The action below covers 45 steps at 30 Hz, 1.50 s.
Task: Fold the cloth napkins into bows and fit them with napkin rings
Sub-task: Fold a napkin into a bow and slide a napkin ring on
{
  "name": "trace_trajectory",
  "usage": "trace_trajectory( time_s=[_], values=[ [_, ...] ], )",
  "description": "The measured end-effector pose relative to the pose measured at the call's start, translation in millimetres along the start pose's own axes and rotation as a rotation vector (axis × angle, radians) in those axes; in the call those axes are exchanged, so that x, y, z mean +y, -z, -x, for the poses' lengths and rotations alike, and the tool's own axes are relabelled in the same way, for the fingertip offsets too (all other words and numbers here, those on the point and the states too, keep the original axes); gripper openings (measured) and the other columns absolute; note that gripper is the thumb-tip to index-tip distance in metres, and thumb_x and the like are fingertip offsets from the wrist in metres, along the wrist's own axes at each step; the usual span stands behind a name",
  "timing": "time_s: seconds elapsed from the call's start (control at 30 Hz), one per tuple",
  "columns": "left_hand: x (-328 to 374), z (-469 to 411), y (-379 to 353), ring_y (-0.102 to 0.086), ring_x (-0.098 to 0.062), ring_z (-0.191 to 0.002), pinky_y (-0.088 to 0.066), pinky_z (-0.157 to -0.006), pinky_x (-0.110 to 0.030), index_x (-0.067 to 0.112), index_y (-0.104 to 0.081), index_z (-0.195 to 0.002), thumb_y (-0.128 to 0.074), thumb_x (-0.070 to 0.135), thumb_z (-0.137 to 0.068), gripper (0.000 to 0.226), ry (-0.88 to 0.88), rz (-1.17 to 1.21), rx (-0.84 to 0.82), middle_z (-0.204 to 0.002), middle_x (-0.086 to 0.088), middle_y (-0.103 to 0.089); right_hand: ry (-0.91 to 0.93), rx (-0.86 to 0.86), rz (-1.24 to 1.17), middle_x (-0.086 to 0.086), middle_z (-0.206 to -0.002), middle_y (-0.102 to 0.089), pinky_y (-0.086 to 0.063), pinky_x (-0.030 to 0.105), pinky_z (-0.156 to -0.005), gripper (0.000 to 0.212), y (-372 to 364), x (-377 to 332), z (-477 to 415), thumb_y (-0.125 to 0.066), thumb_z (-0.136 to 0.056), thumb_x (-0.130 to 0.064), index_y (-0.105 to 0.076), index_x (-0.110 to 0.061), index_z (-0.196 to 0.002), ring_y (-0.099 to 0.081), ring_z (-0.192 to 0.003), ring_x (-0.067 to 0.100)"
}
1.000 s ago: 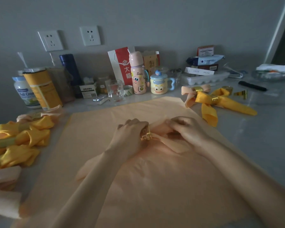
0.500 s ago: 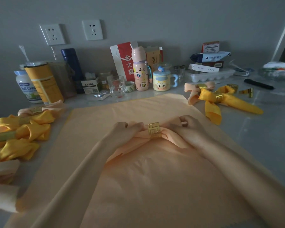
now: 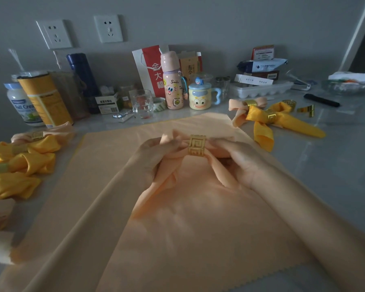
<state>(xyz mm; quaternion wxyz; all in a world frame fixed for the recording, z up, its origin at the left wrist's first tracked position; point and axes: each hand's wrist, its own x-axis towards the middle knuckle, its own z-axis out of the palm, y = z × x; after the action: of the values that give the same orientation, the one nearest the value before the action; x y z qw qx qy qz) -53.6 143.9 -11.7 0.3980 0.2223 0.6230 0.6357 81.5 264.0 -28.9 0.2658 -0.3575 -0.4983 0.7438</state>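
Observation:
A peach napkin bow (image 3: 178,163) is held just above a flat peach cloth (image 3: 177,228) spread over the table. A gold napkin ring (image 3: 196,146) sits around the bow's middle, facing me. My left hand (image 3: 150,157) grips the bow's left loop, and my right hand (image 3: 238,159) grips its right loop. The bow's tails hang down toward me between my wrists.
Finished yellow and peach bows (image 3: 19,161) lie piled at the left. Two more bows (image 3: 268,119) and loose gold rings (image 3: 307,110) lie at the right. Along the wall stand a glass (image 3: 141,103), a pink bottle (image 3: 172,81), a mug (image 3: 199,94) and tins (image 3: 44,98).
The ring has slid from my left fingers to the bow's centre. Both hands have lifted the bow off the cloth and spread apart onto its loops.

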Motion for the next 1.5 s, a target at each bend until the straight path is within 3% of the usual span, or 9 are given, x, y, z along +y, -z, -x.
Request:
trace_trajectory(
  time_s=[0.07, 0.23, 0.6, 0.73, 0.87, 0.9, 1.0, 1.37, 1.5],
  values=[
    [0, 3, -2, -0.058, -0.021, -0.058, -0.049, -0.054, -0.027, 0.007, -0.070, -0.095, -0.071, 0.035, -0.071, 0.037, -0.009, -0.005, -0.050, -0.067, -0.010, -0.063, 0.029, -0.003, -0.027, 0.017, -0.099, -0.070, -0.054, 0.033, -0.070, 0.037, 1, 0, -1, -0.074, -0.073, -0.014, -0.065, -0.005, -0.108, -0.067, -0.083, 0.027],
    [0, 5, -3, -0.066, -0.013, -0.058, -0.054, -0.057, -0.024, 0.012, -0.068, -0.069, -0.061, 0.016, -0.087, 0.020, -0.177, 0.031, 0.077, -0.065, -0.006, -0.070, 0.175, -0.063, 0.178, 0.015, -0.094, -0.067, -0.053, 0.035, -0.071, 0.039, 2, -2, 0, -0.069, -0.066, 0.001, -0.065, -0.007, -0.104, -0.065, -0.088, 0.028],
    [-2, 1, 4, -0.067, -0.031, -0.093, -0.055, -0.082, -0.050, 0.013, -0.065, -0.089, -0.065, 0.040, -0.084, 0.027, -0.097, -0.181, 0.283, -0.095, -0.014, -0.069, 0.483, -0.117, 0.769, -0.004, -0.106, -0.056, -0.038, 0.001, -0.061, 0.044, 7, -10, 12, -0.056, -0.082, 0.004, -0.055, -0.019, -0.119, -0.055, -0.093, 0.010],
    [-1, 7, 0, -0.066, -0.025, -0.084, -0.054, -0.072, -0.035, 0.008, -0.066, -0.094, -0.067, 0.048, -0.078, 0.043, 0.037, 0.046, 0.142, -0.096, -0.012, -0.069, 0.475, -0.165, 0.664, -0.013, -0.092, -0.053, -0.041, 0.002, -0.062, 0.029, 6, -12, 17, -0.056, -0.088, 0.001, -0.058, -0.014, -0.112, -0.056, -0.084, 0.000],
    [1, 10, -7, -0.058, -0.014, -0.067, -0.050, -0.060, -0.024, 0.011, -0.063, -0.098, -0.067, 0.053, -0.069, 0.051, 0.088, 0.242, 0.026, -0.091, -0.009, -0.063, 0.369, -0.141, 0.281, 0.007, -0.070, -0.048, -0.039, 0.005, -0.046, 0.018, 6, -9, 20, -0.050, -0.090, 0.004, -0.052, -0.001, -0.073, -0.059, -0.056, -0.002],
    [0, 11, -11, -0.055, -0.013, -0.064, -0.047, -0.055, -0.022, 0.013, -0.062, -0.098, -0.065, 0.053, -0.072, 0.048, 0.094, 0.203, -0.012, -0.087, -0.008, -0.062, 0.371, -0.156, 0.251, 0.005, -0.073, -0.051, -0.039, 0.006, -0.043, 0.005, 4, -8, 21, -0.055, -0.084, -0.004, -0.056, 0.000, -0.083, -0.059, -0.061, 0.003],
    [-2, 18, -23, -0.050, -0.012, -0.065, -0.038, -0.057, -0.023, 0.014, -0.062, -0.089, -0.058, 0.051, -0.082, 0.038, 0.095, 0.001, -0.139, -0.078, -0.003, -0.061, 0.429, -0.135, 0.257, -0.002, -0.084, -0.059, -0.044, 0.012, -0.046, 0.028, 0, -5, 20, -0.049, -0.090, -0.001, -0.059, -0.008, -0.114, -0.056, -0.072, 0.011],
    [-9, 19, -29, -0.063, -0.017, -0.073, -0.050, -0.064, -0.025, 0.014, -0.065, -0.085, -0.055, 0.052, -0.078, 0.040, 0.099, -0.071, -0.262, -0.081, -0.005, -0.067, 0.560, -0.203, 0.507, -0.006, -0.075, -0.054, -0.047, 0.019, -0.076, 0.035, 6, -18, 22, -0.067, -0.079, 0.002, -0.057, -0.022, -0.103, -0.057, -0.080, 0.011],
    [-7, 17, -31, -0.064, -0.009, -0.061, -0.049, -0.062, -0.023, 0.015, -0.062, -0.092, -0.050, 0.045, -0.090, 0.032, 0.017, 0.016, -0.187, -0.075, -0.001, -0.067, 0.477, 0.071, 0.458, -0.001, -0.108, -0.055, -0.046, 0.024, -0.081, 0.046, 0, -15, 18, -0.069, -0.080, -0.013, -0.050, -0.019, -0.121, -0.056, -0.099, 0.014]
  ],
)
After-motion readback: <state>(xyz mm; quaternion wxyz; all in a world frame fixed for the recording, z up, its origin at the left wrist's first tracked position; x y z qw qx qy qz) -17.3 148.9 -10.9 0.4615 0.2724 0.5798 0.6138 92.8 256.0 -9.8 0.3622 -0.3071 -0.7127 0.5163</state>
